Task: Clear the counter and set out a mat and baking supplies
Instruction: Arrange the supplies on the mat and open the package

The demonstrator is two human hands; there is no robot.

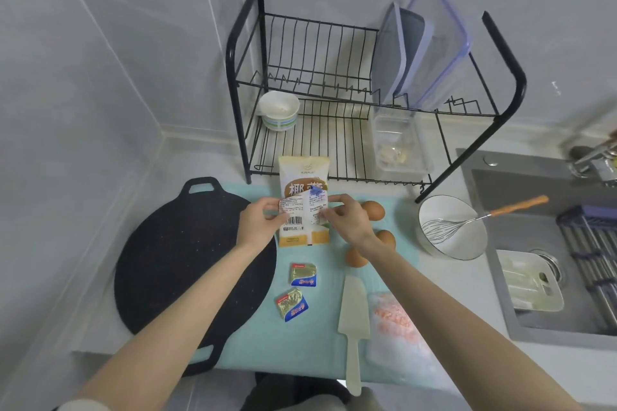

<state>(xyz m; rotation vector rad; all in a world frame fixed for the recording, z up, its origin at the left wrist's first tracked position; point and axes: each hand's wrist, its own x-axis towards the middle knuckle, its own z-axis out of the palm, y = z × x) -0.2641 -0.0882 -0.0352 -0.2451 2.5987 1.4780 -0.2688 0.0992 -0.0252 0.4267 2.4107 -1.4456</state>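
While both hands pinch a small printed packet (pixel 302 210) above the teal mat (pixel 300 337), the supplies lie spread across that mat.
The left hand (pixel 258 222) and right hand (pixel 347 220) each clamp one side edge, barcode up, probably to read the packet or set it down squarely on the larger bag (pixel 303 173) at the mat's far edge. Three eggs (pixel 374 209) sit on the mat's far right, kept from rolling by the soft surface. Two butter portions (pixel 303 274) lie at the mat's centre, and a spatula (pixel 353 310) crosses its near edge. A bowl (pixel 434 247) holding a whisk (pixel 444 227) stands off the mat's right side. A black board (pixel 180 260) overlaps its left.
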